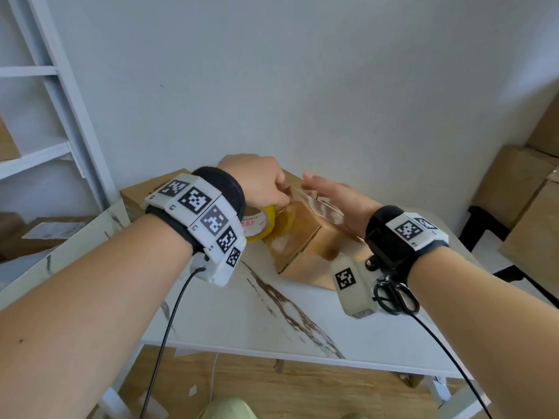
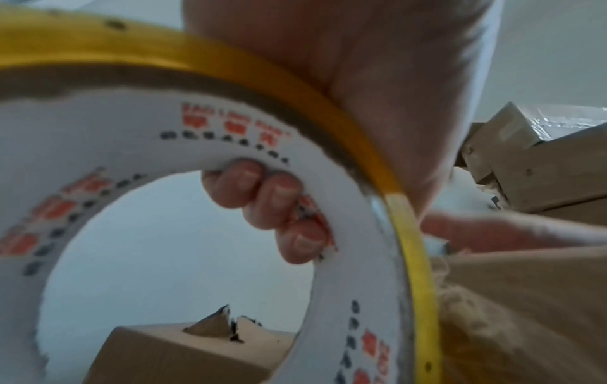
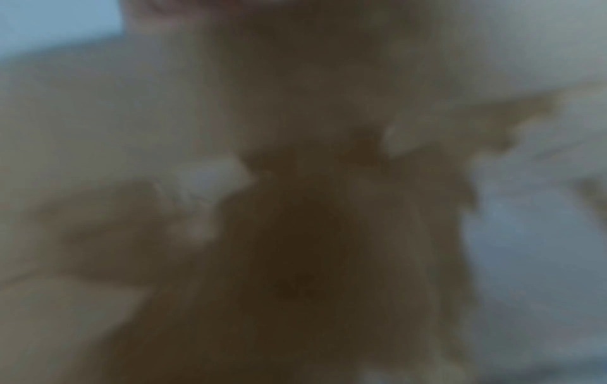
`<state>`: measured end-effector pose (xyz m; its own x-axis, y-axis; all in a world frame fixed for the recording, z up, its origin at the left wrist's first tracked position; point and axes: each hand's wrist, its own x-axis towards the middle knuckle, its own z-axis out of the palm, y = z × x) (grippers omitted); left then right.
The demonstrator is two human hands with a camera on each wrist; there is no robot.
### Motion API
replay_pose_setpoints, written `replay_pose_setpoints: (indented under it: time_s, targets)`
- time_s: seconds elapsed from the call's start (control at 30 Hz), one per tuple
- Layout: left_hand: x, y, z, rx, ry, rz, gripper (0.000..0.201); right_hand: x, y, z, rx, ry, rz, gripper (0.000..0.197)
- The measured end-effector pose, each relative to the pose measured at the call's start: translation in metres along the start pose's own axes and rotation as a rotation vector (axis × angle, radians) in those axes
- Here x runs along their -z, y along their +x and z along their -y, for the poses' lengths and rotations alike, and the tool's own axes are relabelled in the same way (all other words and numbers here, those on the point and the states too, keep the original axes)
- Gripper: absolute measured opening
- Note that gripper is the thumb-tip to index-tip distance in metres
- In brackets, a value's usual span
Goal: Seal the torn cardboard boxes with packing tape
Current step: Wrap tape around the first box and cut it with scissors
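Note:
A small brown cardboard box (image 1: pixel 298 246) stands on the white marble-patterned table (image 1: pixel 242 316), shiny tape across its top. My left hand (image 1: pixel 257 181) grips a yellowish roll of packing tape (image 1: pixel 261 223) at the box's left edge. Its fingers (image 2: pixel 272 205) curl through the roll's white printed core (image 2: pixel 184 135). My right hand (image 1: pixel 335 204) lies flat with straight fingers on the taped top of the box. The right wrist view is dark and blurred. Another brown box with a torn top (image 2: pixel 210 345) shows through the roll.
A second cardboard box (image 1: pixel 142 192) sits behind my left wrist against the white wall. Black scissors (image 1: pixel 396 297) lie on the table under my right wrist. White shelving (image 1: pixel 45 116) stands at left. Stacked cardboard boxes (image 1: pixel 520 189) fill the right side.

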<state>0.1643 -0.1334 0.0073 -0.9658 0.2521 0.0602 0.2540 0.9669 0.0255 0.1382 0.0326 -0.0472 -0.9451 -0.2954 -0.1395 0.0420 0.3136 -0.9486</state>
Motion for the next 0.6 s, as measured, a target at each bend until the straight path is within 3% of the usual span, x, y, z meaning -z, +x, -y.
replay_pose_setpoints:
  time_s: [0.03, 0.1, 0.17, 0.23, 0.33, 0.47, 0.6]
  targets:
    - [0.003, 0.002, -0.003, 0.001, 0.006, 0.01, 0.022, -0.002, -0.002, 0.004, 0.05, -0.049, 0.095, 0.067]
    - [0.004, 0.005, -0.003, 0.011, -0.009, 0.041, 0.023, -0.007, -0.006, 0.011, 0.081, -0.251, 0.202, 0.081]
    - [0.001, 0.007, 0.002, 0.024, -0.082, 0.065, 0.021, -0.001, -0.007, 0.011, 0.06, -0.294, 0.175, 0.089]
    - [-0.001, 0.007, 0.011, 0.039, -0.218, 0.053, 0.025, 0.006, -0.008, 0.01, 0.062, -0.175, 0.113, 0.079]
    - [0.001, 0.007, 0.018, 0.089, -0.341, 0.005, 0.048, 0.013, -0.009, 0.008, 0.086, -0.069, 0.068, 0.069]
    - [0.0, 0.006, 0.029, 0.181, -0.491, 0.044, 0.05, 0.02, -0.003, 0.005, 0.093, 0.04, 0.004, 0.058]
    - [-0.006, -0.003, 0.039, 0.218, -0.821, 0.105, 0.054, 0.023, 0.0, 0.004, 0.075, 0.05, -0.001, 0.058]
